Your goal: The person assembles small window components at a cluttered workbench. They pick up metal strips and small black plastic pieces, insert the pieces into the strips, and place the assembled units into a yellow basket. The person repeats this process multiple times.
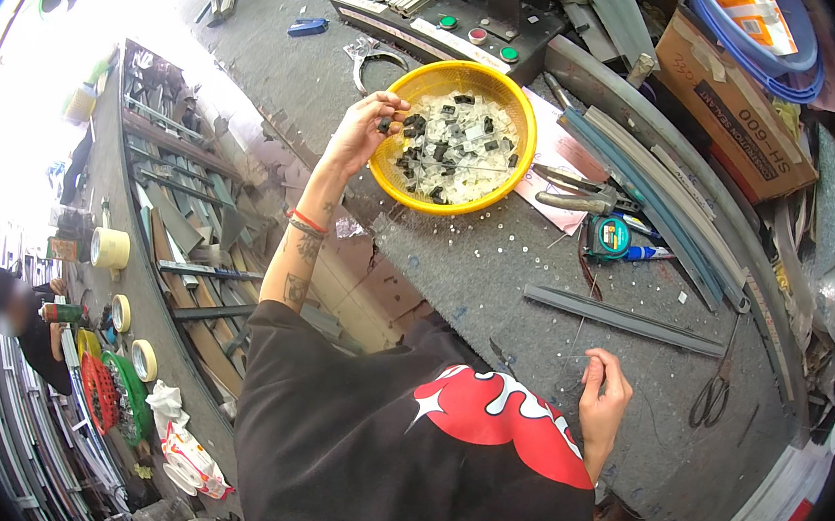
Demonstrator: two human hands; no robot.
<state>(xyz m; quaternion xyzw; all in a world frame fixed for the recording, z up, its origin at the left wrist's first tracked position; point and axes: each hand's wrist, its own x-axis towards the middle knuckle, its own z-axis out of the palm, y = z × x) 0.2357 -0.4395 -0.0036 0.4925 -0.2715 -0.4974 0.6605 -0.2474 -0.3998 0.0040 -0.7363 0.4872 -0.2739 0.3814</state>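
My left hand [355, 136] is at the left rim of a round yellow plastic basket [443, 204], its fingers closed on a small black plastic piece [383, 126]. Inside the basket lie many small clear-white pieces [466, 177] mixed with black ones. Lower on the right, my right hand [605, 397] hovers over the grey worktable [476, 276], fingers curled together; whatever they may hold is too small or hidden to make out. A grey slotted strip [623, 318] lies just beyond that hand, with fine thread-like lines near it.
Right of the basket lie pliers [574, 197] and a teal tape measure [609, 238]. Scissors [712, 399] rest near the table's right edge. A machine base with buttons [440, 27] stands behind. Tape rolls [110, 248] sit on the left bench, where another person [29, 324] is.
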